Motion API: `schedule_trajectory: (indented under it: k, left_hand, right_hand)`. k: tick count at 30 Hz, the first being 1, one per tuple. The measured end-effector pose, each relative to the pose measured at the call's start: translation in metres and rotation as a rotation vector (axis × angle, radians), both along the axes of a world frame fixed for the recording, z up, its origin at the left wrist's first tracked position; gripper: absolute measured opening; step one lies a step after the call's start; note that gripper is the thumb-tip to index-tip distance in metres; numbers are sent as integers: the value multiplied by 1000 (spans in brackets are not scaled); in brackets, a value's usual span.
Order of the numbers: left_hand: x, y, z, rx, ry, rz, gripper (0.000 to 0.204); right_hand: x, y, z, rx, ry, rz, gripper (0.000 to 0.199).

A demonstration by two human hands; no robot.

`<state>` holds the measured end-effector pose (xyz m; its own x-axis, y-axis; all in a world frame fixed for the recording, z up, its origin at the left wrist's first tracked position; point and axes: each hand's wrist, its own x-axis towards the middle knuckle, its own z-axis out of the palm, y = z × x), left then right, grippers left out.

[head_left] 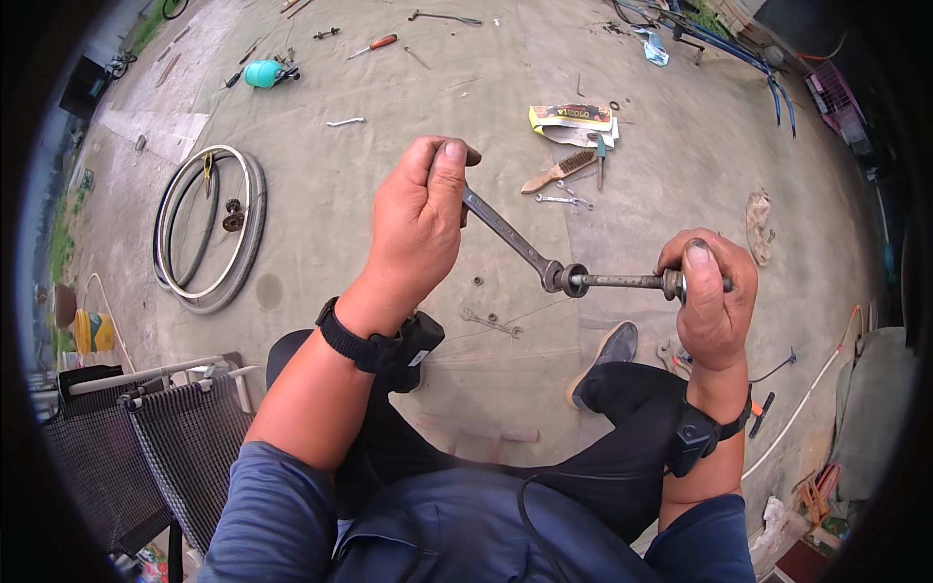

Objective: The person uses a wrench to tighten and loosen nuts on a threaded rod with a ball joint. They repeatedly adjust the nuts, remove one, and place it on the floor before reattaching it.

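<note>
My left hand [420, 216] is closed around the upper end of a grey steel wrench [507, 231]. Its lower end meets the left tip of a bicycle wheel axle [622, 281], beside a dark round cup [575, 281]. Whether the wrench fits over a nut there or only touches it, I cannot tell. The other end of the axle, with ringed nuts [672, 284] on it, is gripped by my right hand [714, 306], thumb on top. The axle lies nearly level in front of me, above the ground cloth, and its right tip sticks out past my fingers.
Wheel rims and a tyre [255, 228] lie at the left. Ahead on the ground are a wire brush [559, 171], small wrenches [561, 198], a screwdriver [379, 44] and a teal canister [262, 74]. A mesh chair [185, 428] stands at lower left; a blue bicycle frame [724, 44] is far right.
</note>
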<state>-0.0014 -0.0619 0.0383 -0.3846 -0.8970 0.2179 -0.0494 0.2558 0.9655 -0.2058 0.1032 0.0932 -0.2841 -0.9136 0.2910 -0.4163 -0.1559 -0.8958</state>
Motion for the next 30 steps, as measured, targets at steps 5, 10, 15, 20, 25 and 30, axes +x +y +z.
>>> schedule_trajectory:
  k: [5,10,15,20,25,30]
  left_hand:
    - [-13,4,-29,653,-58,-316,30]
    - [-39,73,-25,1260,0,-573,28]
    - [-38,109,-32,1415,169,-487,33]
    - [-24,97,-6,1190,259,-438,38]
    - [-1,52,10,372,2,-243,36]
    - [13,9,5,-73,-117,2,23]
  right_hand:
    - [27,-1,-9,0,-370,1,41]
    - [12,-16,-11,-162,-797,-208,43]
    - [-9,-27,-10,-206,-524,-450,42]
    - [-47,-17,-13,-227,21,-703,39]
    - [-43,-7,-14,-177,150,-504,33]
    - [-9,-5,-12,-57,138,-190,32]
